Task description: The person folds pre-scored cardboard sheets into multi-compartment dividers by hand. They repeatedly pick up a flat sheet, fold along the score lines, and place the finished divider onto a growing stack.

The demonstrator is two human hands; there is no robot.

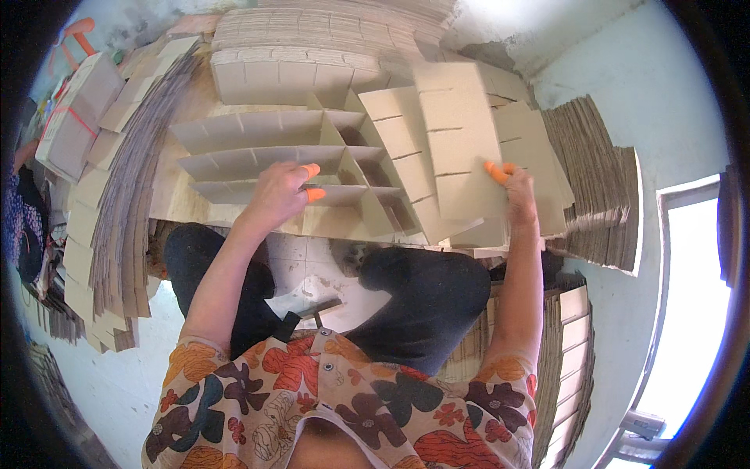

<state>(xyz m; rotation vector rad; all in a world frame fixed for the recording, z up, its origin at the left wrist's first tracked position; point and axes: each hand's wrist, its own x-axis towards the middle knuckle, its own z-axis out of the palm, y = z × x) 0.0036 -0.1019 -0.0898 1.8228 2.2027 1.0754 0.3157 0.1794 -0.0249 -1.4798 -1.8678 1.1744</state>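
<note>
Slotted cardboard dividers [266, 160] stand on edge in long rows, with crosswise strips [366, 176] fitted through their right ends to form cells. My left hand [283, 191] is at the row nearest me, orange covers on its thumb and a finger. Those two fingertips are apart, on either side of the nearest divider's top edge; whether they touch it I cannot tell. To the right, my right hand [517, 191], also with orange finger covers, grips a slotted cardboard strip [459, 144] by its right edge. The raised strip is slightly blurred and overlaps other loose strips [400, 129].
Stacked cardboard [293, 78] lines the far side of the work surface [187, 125]. More stacks stand at left [129, 180] and right [594, 168], and another sits low beside my right leg [566, 344]. A taped carton [78, 117] is at the far left.
</note>
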